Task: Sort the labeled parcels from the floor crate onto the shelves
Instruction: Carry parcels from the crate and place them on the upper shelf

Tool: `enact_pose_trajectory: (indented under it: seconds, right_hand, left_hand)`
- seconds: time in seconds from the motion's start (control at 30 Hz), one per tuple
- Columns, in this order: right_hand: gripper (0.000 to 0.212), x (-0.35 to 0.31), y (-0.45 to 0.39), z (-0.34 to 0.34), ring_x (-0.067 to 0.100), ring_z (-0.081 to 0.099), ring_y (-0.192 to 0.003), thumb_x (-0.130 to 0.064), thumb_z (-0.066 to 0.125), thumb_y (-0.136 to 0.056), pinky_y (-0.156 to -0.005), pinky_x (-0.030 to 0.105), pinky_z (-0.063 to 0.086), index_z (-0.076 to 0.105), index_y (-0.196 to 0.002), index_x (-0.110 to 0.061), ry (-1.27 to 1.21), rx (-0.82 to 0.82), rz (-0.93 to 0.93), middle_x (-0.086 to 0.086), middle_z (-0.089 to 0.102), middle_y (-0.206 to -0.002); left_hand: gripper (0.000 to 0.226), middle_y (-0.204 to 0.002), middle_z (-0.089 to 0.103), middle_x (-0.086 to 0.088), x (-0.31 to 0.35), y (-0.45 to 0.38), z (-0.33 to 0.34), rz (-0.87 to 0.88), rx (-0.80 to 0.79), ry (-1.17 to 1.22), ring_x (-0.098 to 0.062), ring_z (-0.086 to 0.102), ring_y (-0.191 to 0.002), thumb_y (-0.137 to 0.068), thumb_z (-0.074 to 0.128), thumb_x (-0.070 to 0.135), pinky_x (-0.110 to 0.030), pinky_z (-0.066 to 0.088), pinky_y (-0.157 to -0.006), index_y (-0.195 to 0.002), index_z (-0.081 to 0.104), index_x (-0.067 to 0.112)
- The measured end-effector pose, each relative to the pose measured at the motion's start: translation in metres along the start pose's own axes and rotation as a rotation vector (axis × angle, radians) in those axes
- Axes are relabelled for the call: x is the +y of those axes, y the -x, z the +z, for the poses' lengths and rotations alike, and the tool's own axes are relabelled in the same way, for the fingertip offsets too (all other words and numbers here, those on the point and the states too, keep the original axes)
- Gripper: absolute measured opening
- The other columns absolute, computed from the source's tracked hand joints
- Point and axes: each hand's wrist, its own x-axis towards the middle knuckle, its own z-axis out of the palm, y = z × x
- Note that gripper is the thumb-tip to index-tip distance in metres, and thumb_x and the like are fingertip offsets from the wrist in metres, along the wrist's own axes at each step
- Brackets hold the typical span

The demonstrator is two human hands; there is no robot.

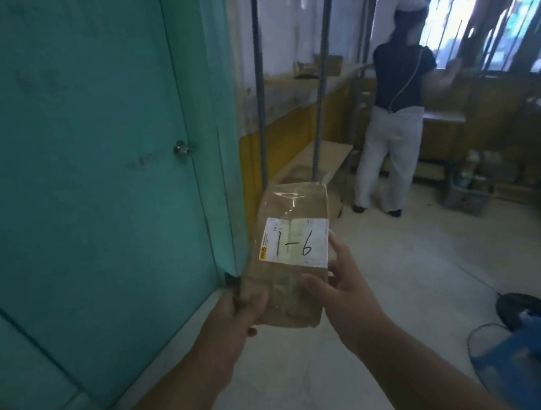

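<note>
I hold a brown taped parcel [282, 210] in front of me, its white label reading "1-6" facing up. My left hand [236, 319] grips its near left corner. My right hand [341, 283] grips its near right edge, thumb on top. A metal shelf rack [327, 154] with grey uprights stands straight ahead against the wall, with a low wooden shelf board and a higher board carrying cardboard boxes [328, 64]. The blue floor crate [534, 361] sits at the bottom right, partly cut off.
A teal door [78, 156] with a round knob fills the left side. A person [396, 122] in a dark top and light trousers stands with their back to me near the rack's right end. A black fan base [523, 307] lies beside the crate. Barred windows are at the upper right.
</note>
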Motion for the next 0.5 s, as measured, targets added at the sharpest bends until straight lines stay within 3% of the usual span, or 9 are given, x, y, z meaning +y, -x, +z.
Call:
enact_pose_trajectory:
  seconds: [0.1,0.23,0.4,0.5]
  right_hand:
    - [0.067,-0.01,-0.048,-0.044,0.021,0.064,-0.114,-0.002,0.063,-0.092,-0.085,0.046,0.06,0.05,-0.134,-0.052,-0.004,0.06,-0.015,-0.007,0.067,-0.123]
    - [0.051,-0.026,-0.102,-0.108,0.033,0.06,-0.118,-0.021,0.068,-0.087,-0.08,0.055,0.059,0.056,-0.127,-0.048,0.05,0.143,-0.007,-0.001,0.062,-0.13]
    - [0.046,-0.028,-0.172,-0.191,0.024,0.061,-0.119,-0.023,0.056,-0.1,-0.082,0.055,0.059,0.049,-0.133,-0.054,0.045,0.258,-0.023,-0.01,0.061,-0.132]
    - [0.056,-0.027,-0.222,-0.249,0.015,0.062,-0.118,-0.022,0.062,-0.097,-0.092,0.055,0.056,0.042,-0.136,-0.057,0.184,0.313,-0.051,-0.022,0.064,-0.123]
  left_hand:
    - [0.024,-0.103,0.075,0.008,0.038,-0.081,0.035,0.056,-0.122,0.008,-0.015,0.07,-0.094,-0.094,0.058,0.042,-0.034,0.052,-0.076,-0.118,0.058,0.038]
    - [0.029,-0.101,0.076,0.008,0.11,-0.177,0.111,0.128,-0.32,0.01,-0.012,0.074,-0.087,-0.093,0.064,0.027,-0.034,0.058,-0.069,-0.114,0.056,0.046]
    - [0.041,-0.108,0.074,0.003,0.139,-0.268,0.218,0.161,-0.407,-0.006,-0.021,0.074,-0.095,-0.09,0.07,0.025,-0.05,0.061,-0.079,-0.114,0.054,0.055]
    - [0.042,-0.106,0.075,0.005,0.143,-0.314,0.288,0.178,-0.419,0.008,-0.02,0.074,-0.095,-0.089,0.071,0.028,-0.05,0.061,-0.079,-0.12,0.055,0.051]
